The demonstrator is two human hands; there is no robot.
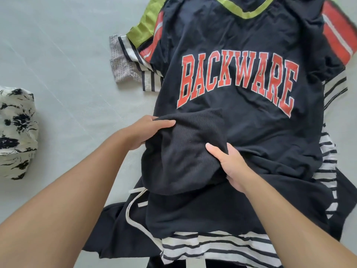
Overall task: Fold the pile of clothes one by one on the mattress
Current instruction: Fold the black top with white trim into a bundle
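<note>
A black ribbed garment [183, 151] is lying bunched on top of the pile of clothes [241, 132], over the lower part of a dark jersey [241, 45] printed with "BACKWARE" in red letters, and both hands are holding it. The left hand [143, 130] is gripping its upper left edge, thumb lying across the top of the fabric and fingers tucked under it. The right hand [229, 163] is pinching its right side, thumb pressing on top and the other fingers curling around the cloth's edge. The jersey is spreading over a black-and-white striped garment [212, 246] that is showing along the near and right sides, and black shorts with a pale drawstring [135, 207] are poking out at the near left. A green piece [146, 22] and a grey speckled piece [119, 60] are peeking out at the pile's far left. Everything is resting on the pale mattress [67, 64], and a white cloth with black blotches [17, 130] is sitting well apart at the left edge.
</note>
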